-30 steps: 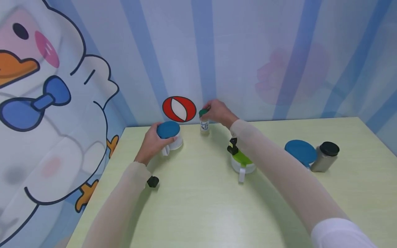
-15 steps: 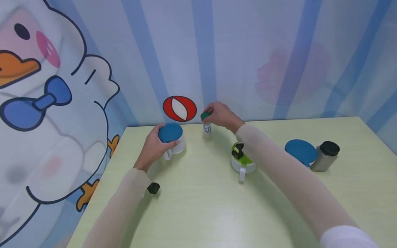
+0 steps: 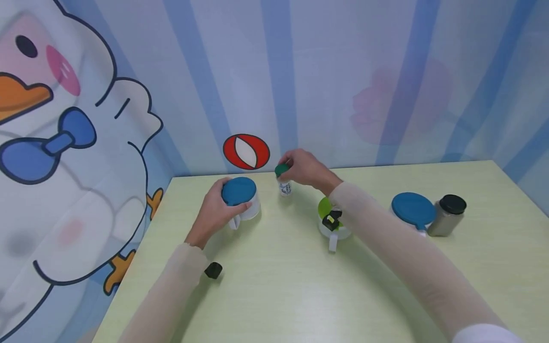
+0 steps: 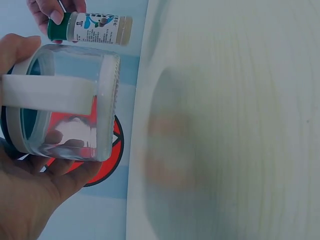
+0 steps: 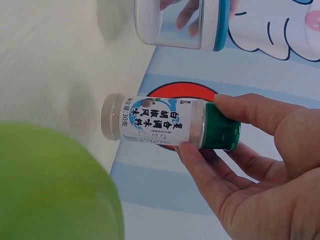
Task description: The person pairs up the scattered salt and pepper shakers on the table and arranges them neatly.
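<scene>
My left hand (image 3: 212,209) grips a clear jar with a blue lid (image 3: 238,191), thumb on one side and fingers on the other. Its white handle (image 4: 50,92) points toward me. In the left wrist view the jar's base stands off the tabletop, with a shadow below. Just right of it, my right hand (image 3: 306,169) pinches the green cap (image 5: 220,126) of a small seasoning bottle (image 5: 160,120) between thumb and fingers. That bottle is upright, has a white printed label with pale contents, and hangs close over the table's back edge.
A green-lidded jar (image 3: 324,206) with a white handle stands under my right forearm, partly covered by it. Farther right are another blue-lidded jar (image 3: 413,208) and a black-capped shaker (image 3: 447,221). A printed cloth wall (image 3: 326,85) rises behind the table (image 3: 279,286).
Both hands have come a little nearer to me, carrying the jar and the seasoning bottle with them. The jar has also shifted slightly right. Other containers keep their places.
</scene>
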Demonstrator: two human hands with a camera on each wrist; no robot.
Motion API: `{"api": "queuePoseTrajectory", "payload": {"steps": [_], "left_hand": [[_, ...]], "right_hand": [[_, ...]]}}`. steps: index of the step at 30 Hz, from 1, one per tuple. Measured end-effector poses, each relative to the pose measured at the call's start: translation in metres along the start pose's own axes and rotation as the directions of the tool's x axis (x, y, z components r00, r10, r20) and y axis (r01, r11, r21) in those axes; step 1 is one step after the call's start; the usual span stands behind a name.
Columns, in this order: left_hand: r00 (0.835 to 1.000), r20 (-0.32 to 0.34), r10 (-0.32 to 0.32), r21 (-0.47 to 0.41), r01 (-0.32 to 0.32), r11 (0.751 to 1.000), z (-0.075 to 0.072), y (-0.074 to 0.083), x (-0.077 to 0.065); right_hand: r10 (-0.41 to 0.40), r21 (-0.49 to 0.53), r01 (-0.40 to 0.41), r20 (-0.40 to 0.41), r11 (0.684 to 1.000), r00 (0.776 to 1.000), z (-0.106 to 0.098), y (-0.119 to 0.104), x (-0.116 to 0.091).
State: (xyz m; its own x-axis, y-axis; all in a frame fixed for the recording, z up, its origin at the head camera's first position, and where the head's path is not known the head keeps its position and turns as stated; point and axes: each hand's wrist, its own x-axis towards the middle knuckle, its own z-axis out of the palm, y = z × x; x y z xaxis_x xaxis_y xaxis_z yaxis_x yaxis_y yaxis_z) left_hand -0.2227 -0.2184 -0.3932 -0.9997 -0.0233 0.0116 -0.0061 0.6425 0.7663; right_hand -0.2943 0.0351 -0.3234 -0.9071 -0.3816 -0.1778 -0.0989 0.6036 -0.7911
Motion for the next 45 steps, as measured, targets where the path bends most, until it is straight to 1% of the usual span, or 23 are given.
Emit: {"api": "queuePoseTrajectory", "payload": {"steps": [8, 13, 19, 23, 28, 34, 41, 45], "left_hand": [[1.000, -0.010, 0.030, -0.023, -0.030, 0.999, 0.002, -0.004, -0.006], [0.999, -0.014, 0.032, -0.028, -0.032, 0.999, 0.004, -0.001, -0.010], [0.999, -0.016, 0.035, -0.011, -0.035, 0.999, 0.006, 0.002, -0.014], [0.999, -0.018, 0.044, -0.019, -0.044, 0.999, 0.008, 0.004, -0.018], [0.999, -0.013, 0.053, -0.044, -0.053, 0.998, 0.010, 0.005, -0.023], [0.998, 0.000, 0.056, -0.069, -0.056, 0.996, 0.014, 0.007, -0.028], [0.999, 0.013, 0.052, -0.053, -0.052, 0.997, 0.019, 0.004, -0.035], [0.998, 0.020, 0.055, -0.044, -0.054, 0.998, 0.024, 0.002, -0.041]], "right_hand": [[-0.042, -0.009, 0.042, 0.009, 0.999, 0.999, 0.004, -0.001, -0.013], [-0.057, -0.020, 0.058, 0.016, 0.998, 0.998, 0.006, 0.000, -0.020], [-0.106, -0.012, 0.106, 0.033, 0.994, 0.994, 0.009, 0.002, -0.029], [-0.127, -0.016, 0.127, 0.048, 0.992, 0.991, 0.012, 0.004, -0.035], [-0.118, -0.019, 0.120, 0.066, 0.993, 0.991, 0.017, 0.007, -0.041], [-0.098, 0.003, 0.098, 0.082, 0.995, 0.992, 0.021, 0.011, -0.046], [-0.096, 0.034, 0.093, 0.093, 0.995, 0.991, 0.025, 0.015, -0.054], [-0.093, 0.029, 0.091, 0.097, 0.995, 0.991, 0.026, 0.016, -0.058]]}}
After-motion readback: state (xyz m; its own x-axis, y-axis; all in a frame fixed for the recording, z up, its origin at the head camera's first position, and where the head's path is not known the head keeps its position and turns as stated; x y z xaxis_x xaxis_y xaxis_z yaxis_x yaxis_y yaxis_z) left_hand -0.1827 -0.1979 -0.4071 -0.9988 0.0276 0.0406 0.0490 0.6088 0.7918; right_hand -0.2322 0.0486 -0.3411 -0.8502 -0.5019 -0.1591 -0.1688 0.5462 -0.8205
